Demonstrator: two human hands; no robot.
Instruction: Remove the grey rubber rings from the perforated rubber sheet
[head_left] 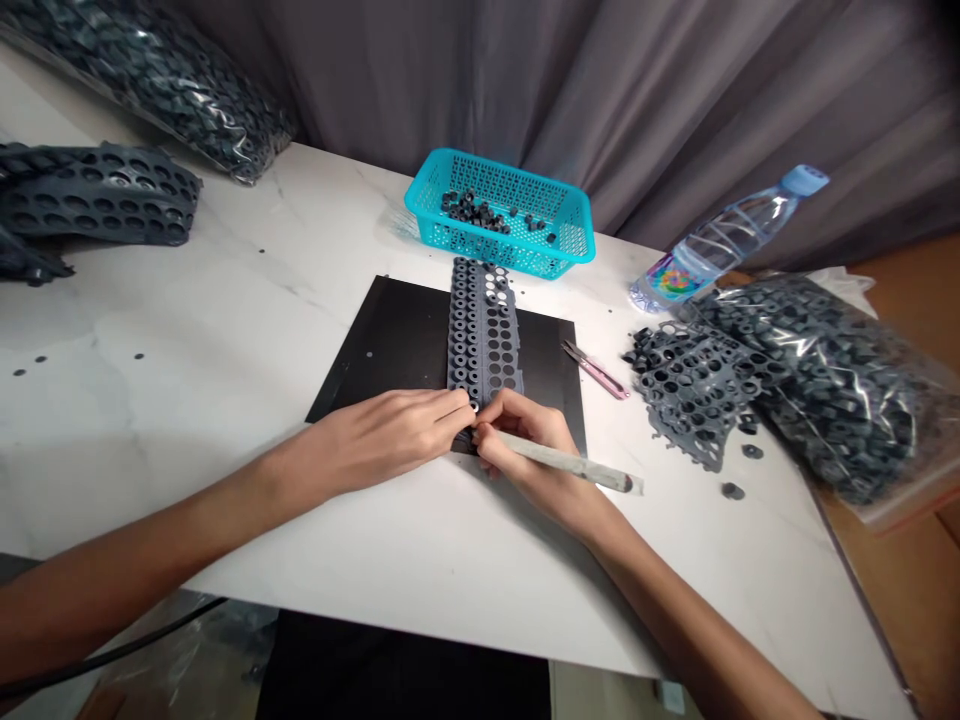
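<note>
A grey rubber strip [484, 330] full of round rings and punched holes lies lengthwise on a black mat [390, 340]. My left hand [390, 435] rests flat on the strip's near end, its fingers pressed together on it. My right hand [525, 440] is closed round a pale stick-like tool [570, 465], with the tool's tip at the strip's near edge beside the left fingertips. Behind the strip stands a turquoise basket [570, 235] with several loose grey rings in it.
Spent perforated grey sheets [690, 385] lie at the right, beside a clear bag of rings [840, 385] and a water bottle [727, 240]. Small pink snips [596, 370] lie next to the mat. More grey sheets [97, 195] and another bag [165, 75] are at the far left.
</note>
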